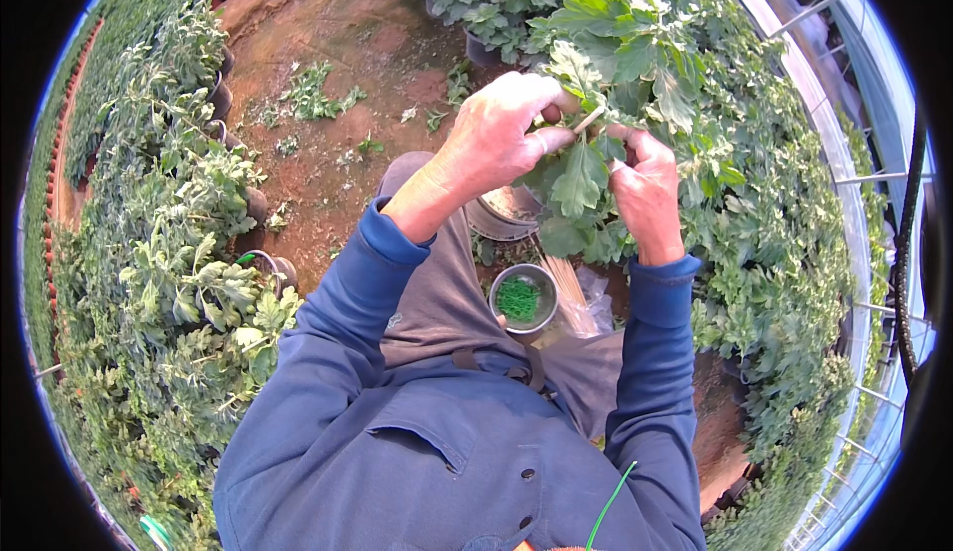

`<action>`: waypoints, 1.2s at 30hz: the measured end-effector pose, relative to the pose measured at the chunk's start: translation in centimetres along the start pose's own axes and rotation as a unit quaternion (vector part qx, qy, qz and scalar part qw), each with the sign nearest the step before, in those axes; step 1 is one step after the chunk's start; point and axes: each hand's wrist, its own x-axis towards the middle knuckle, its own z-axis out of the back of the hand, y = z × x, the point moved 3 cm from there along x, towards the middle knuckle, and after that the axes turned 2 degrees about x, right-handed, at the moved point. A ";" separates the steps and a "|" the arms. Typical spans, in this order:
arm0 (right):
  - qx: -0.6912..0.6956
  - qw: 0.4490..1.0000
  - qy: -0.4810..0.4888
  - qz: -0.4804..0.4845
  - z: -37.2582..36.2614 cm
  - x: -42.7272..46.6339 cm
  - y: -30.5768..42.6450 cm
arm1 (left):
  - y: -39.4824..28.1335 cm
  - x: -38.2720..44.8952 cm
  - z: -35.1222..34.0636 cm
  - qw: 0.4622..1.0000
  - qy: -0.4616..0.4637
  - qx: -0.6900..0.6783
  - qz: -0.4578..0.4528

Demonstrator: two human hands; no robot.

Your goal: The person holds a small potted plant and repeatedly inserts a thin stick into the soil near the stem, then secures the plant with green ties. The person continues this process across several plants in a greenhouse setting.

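Note:
A leafy potted chrysanthemum (581, 179) stands before me, its leaves around both hands. My left hand (499, 126) pinches the top of a thin wooden stake (590, 119) between thumb and fingers, among the upper leaves. Just to the right, my right hand (646, 186) has its fingers curled in at the plant's stem; leaves hide what exactly they grip. Below the foliage shows the pot (506, 216). Closer to me, a grey cup (547, 305) holds many short green ties (517, 298). One loose green tie (612, 505) sticks up at the bottom edge, near my chest.
A bundle of thin wooden stakes (567, 290) and a clear plastic bag (595, 299) lie beside the cup. Dense potted plants (186, 179) line the left, more plants (767, 253) the right. Cut leaves (313, 93) are scattered on the reddish soil (350, 37).

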 end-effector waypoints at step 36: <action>0.209 0.969 -0.114 -0.059 -4.9 -0.9 0.4 | 1.2 -1.4 -0.2 0.982 -0.025 -0.167 0.085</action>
